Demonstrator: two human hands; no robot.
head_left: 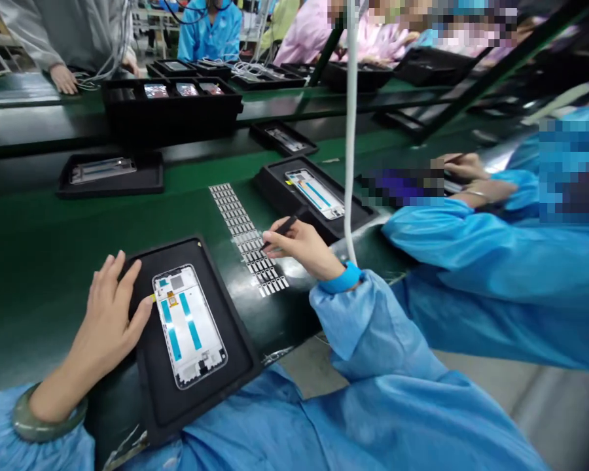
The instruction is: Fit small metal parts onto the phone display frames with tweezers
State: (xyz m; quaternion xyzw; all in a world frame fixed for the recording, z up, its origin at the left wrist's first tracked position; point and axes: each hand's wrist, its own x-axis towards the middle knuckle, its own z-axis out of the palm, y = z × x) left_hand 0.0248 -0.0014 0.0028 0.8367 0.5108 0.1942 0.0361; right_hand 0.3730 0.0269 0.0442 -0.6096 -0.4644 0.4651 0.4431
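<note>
A busy workroom fills the top of the frame, with people in blue, pink and grey clothing beyond a glossy, dark green tabletop (34,255); a co-worker's blue sleeves (432,242) reach in at right. At bottom centre a shallow, black rectangular tray (157,405) seems to overhang the near edge, probably for easy reach. In it, left of centre, lies a flat, white rectangular phone panel with blue strips (182,330). The left hand (105,307) lies at the tray's left rim (perhaps to steady it), fingers spread wide, gripping nothing. At centre, a narrow sheet of silver-and-black labels (247,239) lies flat, handily close to the right hand (302,245), whose fingers pinch a slim black tweezer-like tool (285,226), tip down at the labels. Smallest, a yellow tab (152,297) juts out by the left thumb.
</note>
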